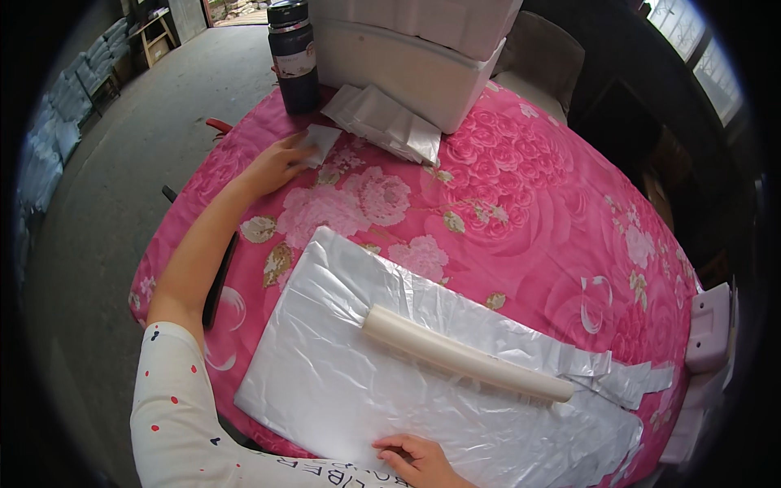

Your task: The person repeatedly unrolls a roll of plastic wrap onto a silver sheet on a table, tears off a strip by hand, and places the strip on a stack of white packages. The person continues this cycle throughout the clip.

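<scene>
My left hand (283, 163) is stretched to the far left of the table, its fingers closed at the edge of a small folded piece of whitish plastic (324, 145). Just beyond it lies a pile of folded plastic bags (386, 124). Near the front edge my right hand (416, 460) rests, fingers loosely bent and holding nothing, on a flat stack of silvery plastic sheets (325, 358). Across that stack lies a cream-coloured tube (468, 355), slanting down to the right.
A pink flowered cloth (521, 244) covers the round table. At its far side stand a dark bottle (294, 65) and a white foam box (399, 73) with another on top. A dark flat object (220, 281) lies beside my left forearm. A chair (541, 61) stands behind.
</scene>
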`<state>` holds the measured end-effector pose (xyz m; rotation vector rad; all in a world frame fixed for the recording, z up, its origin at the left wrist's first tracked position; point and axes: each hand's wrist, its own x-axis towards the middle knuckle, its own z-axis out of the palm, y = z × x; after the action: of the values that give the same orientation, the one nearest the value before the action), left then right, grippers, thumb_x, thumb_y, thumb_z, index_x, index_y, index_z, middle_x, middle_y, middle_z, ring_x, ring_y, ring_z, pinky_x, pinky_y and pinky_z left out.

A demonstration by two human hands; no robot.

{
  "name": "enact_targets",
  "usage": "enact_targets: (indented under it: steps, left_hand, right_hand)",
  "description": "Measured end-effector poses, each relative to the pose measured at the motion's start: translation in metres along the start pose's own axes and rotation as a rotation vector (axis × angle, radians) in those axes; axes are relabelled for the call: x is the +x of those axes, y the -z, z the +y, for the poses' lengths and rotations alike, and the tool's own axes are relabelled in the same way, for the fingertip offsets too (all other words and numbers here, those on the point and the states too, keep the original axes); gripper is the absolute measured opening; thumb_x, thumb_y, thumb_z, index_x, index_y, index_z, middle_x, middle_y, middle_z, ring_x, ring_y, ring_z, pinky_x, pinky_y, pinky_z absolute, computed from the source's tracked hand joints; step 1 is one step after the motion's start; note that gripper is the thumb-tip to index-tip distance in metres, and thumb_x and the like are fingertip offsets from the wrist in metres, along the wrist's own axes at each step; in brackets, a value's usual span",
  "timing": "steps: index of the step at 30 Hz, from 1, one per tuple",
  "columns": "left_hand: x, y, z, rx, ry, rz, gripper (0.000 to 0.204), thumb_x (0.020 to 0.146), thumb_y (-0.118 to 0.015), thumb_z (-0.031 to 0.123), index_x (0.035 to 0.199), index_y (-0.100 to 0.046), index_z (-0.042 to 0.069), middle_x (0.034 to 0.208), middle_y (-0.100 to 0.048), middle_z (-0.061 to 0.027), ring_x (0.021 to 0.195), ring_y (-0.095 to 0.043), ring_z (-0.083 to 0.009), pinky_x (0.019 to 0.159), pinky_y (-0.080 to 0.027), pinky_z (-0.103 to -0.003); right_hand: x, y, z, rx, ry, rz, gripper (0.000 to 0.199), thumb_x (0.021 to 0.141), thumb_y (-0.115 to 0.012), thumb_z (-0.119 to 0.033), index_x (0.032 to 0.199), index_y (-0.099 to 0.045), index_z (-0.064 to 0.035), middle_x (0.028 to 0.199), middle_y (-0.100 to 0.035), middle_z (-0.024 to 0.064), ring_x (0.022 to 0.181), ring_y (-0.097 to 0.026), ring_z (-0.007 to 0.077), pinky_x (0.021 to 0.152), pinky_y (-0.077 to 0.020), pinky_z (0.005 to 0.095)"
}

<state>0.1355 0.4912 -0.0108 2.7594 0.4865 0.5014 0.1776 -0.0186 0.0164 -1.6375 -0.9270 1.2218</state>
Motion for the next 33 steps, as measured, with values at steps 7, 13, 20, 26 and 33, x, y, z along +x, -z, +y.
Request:
enact_targets:
  steps: [7,13,20,26,33]
  left_hand:
    - [0.006,-0.011,0.01,0.136,0.009,0.106,0.04,0.077,-0.061,0.007,0.117,-0.058,0.011,0.133,-0.043,-0.0193,0.122,-0.042,-0.0349,0.103,-0.034,-0.038]
    - [-0.006,0.055,0.088,0.027,-0.094,0.318,0.035,0.076,-0.064,0.008,0.111,-0.061,0.006,0.125,-0.051,-0.0162,0.116,-0.049,-0.0312,0.1,-0.037,-0.037]
    - [-0.054,0.172,0.272,-1.06,-0.495,-0.029,0.032,0.093,-0.048,0.035,0.107,-0.059,0.009,0.11,-0.05,-0.0076,0.106,-0.049,-0.0197,0.088,-0.043,-0.034]
    - [-0.12,0.248,0.317,-1.043,-0.145,-0.056,0.021,0.087,-0.058,0.035,0.09,-0.054,0.015,0.132,-0.037,-0.0113,0.12,-0.042,-0.0193,0.089,-0.044,-0.036]
    - [-0.174,0.261,0.331,-1.057,-0.376,-0.021,0.029,0.079,-0.066,0.035,0.097,-0.057,0.014,0.139,-0.035,-0.0136,0.125,-0.04,-0.0213,0.092,-0.042,-0.033]
  right_hand:
    - [-0.001,0.001,-0.004,-0.014,-0.031,-0.004,0.017,0.082,-0.06,-0.011,0.097,-0.064,-0.0015,0.091,-0.065,0.0125,0.079,-0.062,0.0205,0.072,-0.0482,0.0289]
    - [-0.003,-0.002,-0.006,0.021,-0.08,-0.035,0.019,0.084,-0.06,-0.011,0.1,-0.063,-0.0022,0.095,-0.065,0.0113,0.083,-0.062,0.0194,0.075,-0.0482,0.0283]
    - [-0.017,-0.008,0.013,-0.034,0.01,0.037,0.022,0.085,-0.059,-0.013,0.105,-0.061,-0.0037,0.095,-0.064,0.0094,0.083,-0.063,0.0172,0.072,-0.0494,0.0264]
    - [-0.038,-0.019,0.008,-0.027,-0.01,-0.002,0.021,0.086,-0.059,-0.011,0.104,-0.063,-0.0024,0.096,-0.064,0.0074,0.081,-0.059,0.0115,0.071,-0.0477,0.0239]
    - [-0.081,-0.026,0.037,0.069,0.008,0.151,0.022,0.087,-0.057,-0.015,0.105,-0.062,-0.0019,0.09,-0.065,0.0068,0.075,-0.059,0.0113,0.068,-0.0477,0.0242]
